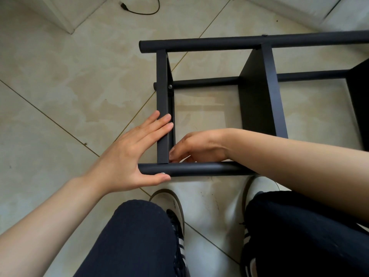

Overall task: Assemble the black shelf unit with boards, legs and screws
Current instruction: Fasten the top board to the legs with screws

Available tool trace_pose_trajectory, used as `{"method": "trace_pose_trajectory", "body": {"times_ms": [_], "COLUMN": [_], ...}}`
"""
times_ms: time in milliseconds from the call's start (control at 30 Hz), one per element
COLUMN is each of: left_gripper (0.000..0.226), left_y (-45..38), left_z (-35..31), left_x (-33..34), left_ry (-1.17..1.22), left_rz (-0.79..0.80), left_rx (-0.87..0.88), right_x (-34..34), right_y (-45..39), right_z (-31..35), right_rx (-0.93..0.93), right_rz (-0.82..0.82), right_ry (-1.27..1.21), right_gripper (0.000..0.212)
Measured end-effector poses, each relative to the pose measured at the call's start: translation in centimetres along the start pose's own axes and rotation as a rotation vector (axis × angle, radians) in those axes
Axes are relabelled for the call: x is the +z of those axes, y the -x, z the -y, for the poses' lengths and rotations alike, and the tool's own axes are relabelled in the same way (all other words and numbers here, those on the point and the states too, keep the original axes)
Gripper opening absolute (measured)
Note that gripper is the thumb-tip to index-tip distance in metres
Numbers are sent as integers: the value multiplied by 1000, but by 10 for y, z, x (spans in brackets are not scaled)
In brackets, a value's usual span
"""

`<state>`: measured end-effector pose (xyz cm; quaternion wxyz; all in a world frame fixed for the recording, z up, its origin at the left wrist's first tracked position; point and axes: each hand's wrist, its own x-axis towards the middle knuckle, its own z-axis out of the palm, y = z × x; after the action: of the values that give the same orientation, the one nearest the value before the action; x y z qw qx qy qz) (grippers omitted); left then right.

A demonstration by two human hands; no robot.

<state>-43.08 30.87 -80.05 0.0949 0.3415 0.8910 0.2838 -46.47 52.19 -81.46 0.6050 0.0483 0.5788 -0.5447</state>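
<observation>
While the black shelf unit lies on its side on the tiled floor, the left hand rests flat and spread against its end board and near leg; the right hand reaches inside that corner, grip unclear; a screw sits by the left thumb.

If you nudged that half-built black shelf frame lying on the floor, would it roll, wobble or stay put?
The shelf frame probably stays put: it rests on its round legs, which the boards joined to them should keep from rolling. On smooth floor tiles it may slide. The left hand braces its corner, which hints that it shifts easily.
</observation>
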Motion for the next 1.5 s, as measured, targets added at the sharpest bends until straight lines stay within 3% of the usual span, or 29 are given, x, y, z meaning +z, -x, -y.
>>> {"method": "trace_pose_trajectory", "body": {"times_ms": [233, 467, 1500], "left_gripper": [94, 94, 95], "left_y": [0, 0, 0], "left_z": [0, 0, -1], "left_x": [0, 0, 0], "left_ry": [-2, -1, 10], "left_rz": [-2, -4, 7], "left_rx": [2, -1, -20], "right_x": [1, 0, 1], "right_y": [-1, 0, 2], "right_z": [1, 6, 1], "right_rx": [19, 53, -44], "right_rz": [31, -9, 37], "right_ry": [-13, 141, 46], "right_gripper": [15, 17, 15]}}
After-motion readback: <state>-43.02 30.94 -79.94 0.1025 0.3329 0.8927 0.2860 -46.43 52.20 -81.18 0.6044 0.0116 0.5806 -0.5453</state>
